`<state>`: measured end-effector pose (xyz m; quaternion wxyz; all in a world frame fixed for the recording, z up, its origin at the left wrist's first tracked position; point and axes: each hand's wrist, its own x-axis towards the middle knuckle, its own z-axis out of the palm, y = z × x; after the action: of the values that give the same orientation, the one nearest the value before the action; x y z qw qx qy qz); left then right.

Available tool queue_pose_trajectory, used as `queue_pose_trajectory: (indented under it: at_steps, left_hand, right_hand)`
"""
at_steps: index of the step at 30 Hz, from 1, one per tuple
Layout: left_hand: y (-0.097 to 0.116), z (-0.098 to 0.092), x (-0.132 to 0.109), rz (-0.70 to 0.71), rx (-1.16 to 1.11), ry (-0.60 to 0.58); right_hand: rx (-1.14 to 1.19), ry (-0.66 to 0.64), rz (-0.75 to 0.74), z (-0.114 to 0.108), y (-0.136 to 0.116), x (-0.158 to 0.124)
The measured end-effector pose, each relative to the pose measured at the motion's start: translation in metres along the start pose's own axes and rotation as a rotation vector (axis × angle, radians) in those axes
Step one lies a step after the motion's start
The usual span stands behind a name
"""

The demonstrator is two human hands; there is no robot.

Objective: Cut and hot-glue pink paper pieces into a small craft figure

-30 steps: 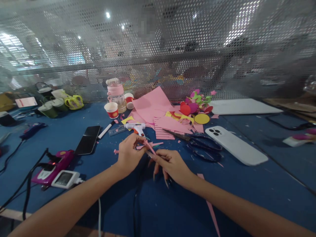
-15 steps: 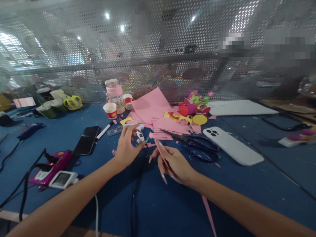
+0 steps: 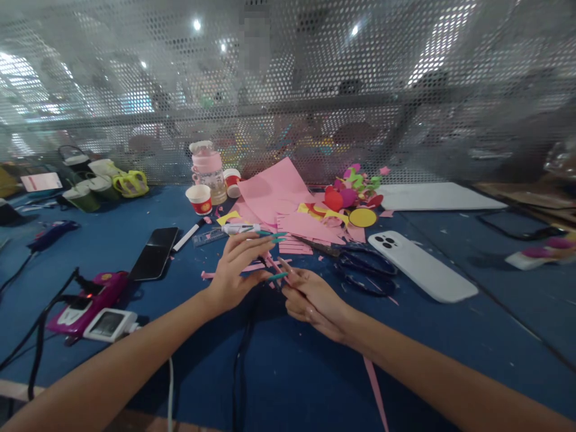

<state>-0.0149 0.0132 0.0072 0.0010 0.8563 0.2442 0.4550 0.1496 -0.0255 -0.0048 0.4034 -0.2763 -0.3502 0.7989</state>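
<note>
My left hand (image 3: 238,270) has its fingers stretched out, the thumb apart from the others and close to my right fingertips. Between the thumb and fingers, pieces of pink paper show, partly hidden. My right hand (image 3: 315,303) is closed in a pinch on a narrow pink paper strip, whose long tail (image 3: 375,390) hangs out below the forearm. Another thin pink strip (image 3: 210,275) pokes out left of my left hand. Just beyond the hands lie pink paper sheets (image 3: 276,186) and a lined pink piece (image 3: 294,246). A black cord (image 3: 238,360) runs from under the hands.
Dark-handled scissors (image 3: 366,261) and a white phone (image 3: 423,267) lie right. A black phone (image 3: 155,253), white marker (image 3: 186,238) and magenta power strip (image 3: 90,303) lie left. A paper cup (image 3: 199,200), a bottle (image 3: 209,174) and coloured cutouts (image 3: 348,195) stand farther back, before a perforated metal screen (image 3: 288,90).
My left hand has left the white device with a red mark and moved right, fingers stretched towards my right hand. The right fingers have closed more tightly around the pink strip.
</note>
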Motion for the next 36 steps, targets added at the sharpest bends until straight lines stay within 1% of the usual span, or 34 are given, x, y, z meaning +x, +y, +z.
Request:
queue_pose_trajectory:
  at_steps: [4, 8, 13, 19, 25, 31, 34, 36]
  left_hand:
    - [0.0007, 0.0000, -0.0003, 0.009, 0.007, 0.009]
    - [0.0003, -0.0004, -0.0004, -0.004, -0.014, 0.016]
    - [-0.0007, 0.0001, 0.0001, -0.002, -0.031, 0.007]
    - [-0.0012, 0.0009, 0.0008, -0.005, -0.031, 0.034]
    - [-0.0013, 0.0008, 0.0000, -0.042, -0.050, 0.008]
    - [-0.0021, 0.0016, -0.0004, -0.051, -0.072, -0.009]
    - [-0.0020, 0.0011, -0.0007, -0.040, -0.080, -0.009]
    - [-0.0017, 0.0004, -0.0009, -0.036, -0.080, 0.012]
  right_hand:
    - [-0.009, -0.013, 0.024, -0.0009, 0.0014, 0.0012]
    - [-0.040, -0.010, 0.014, 0.0019, 0.0004, 0.0002]
    - [-0.057, 0.005, 0.015, 0.0036, -0.0010, -0.0007]
    - [-0.050, 0.021, 0.025, 0.0030, -0.0002, 0.0000]
    - [-0.050, 0.035, 0.018, 0.0039, -0.0011, -0.0004]
    - [-0.054, 0.032, 0.017, 0.0038, -0.0007, -0.0010]
    - [-0.050, 0.030, 0.015, 0.0035, -0.0005, -0.0006]
    - [-0.044, 0.026, 0.013, 0.0036, -0.0009, -0.0002]
